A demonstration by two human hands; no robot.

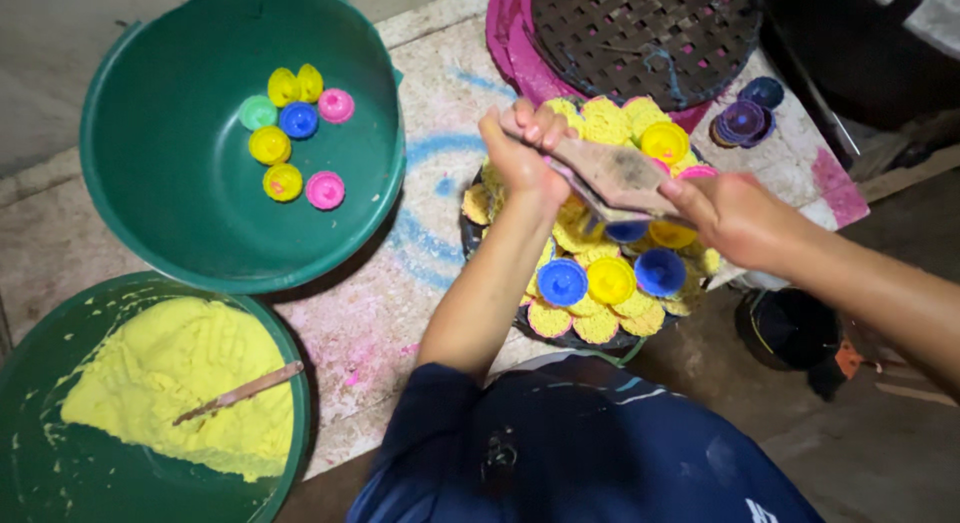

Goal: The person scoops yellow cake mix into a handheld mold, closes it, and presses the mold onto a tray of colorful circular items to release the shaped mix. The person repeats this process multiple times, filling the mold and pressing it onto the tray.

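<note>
While over the tray (pixel 470 238) | both hands' fingers grip wooden board (pixel 610 173)

The light is soft and fairly dim, falling from above onto the middle of the view. The surface (pixel 430 273) and the two green tubs are evenly lit, with only a faint sheen on the rim of the upper tub (pixel 130 223). The right side and lower corners sink into deep shadow, where detail is lost. A soft shadow lies under the left hand (pixel 520 153) and its forearm. Both the left hand and the right hand (pixel 735 218) are slightly smeared by motion, as is the flat tool (pixel 615 178) between them. Colours are saturated; the edges bend slightly from the wide lens
</note>
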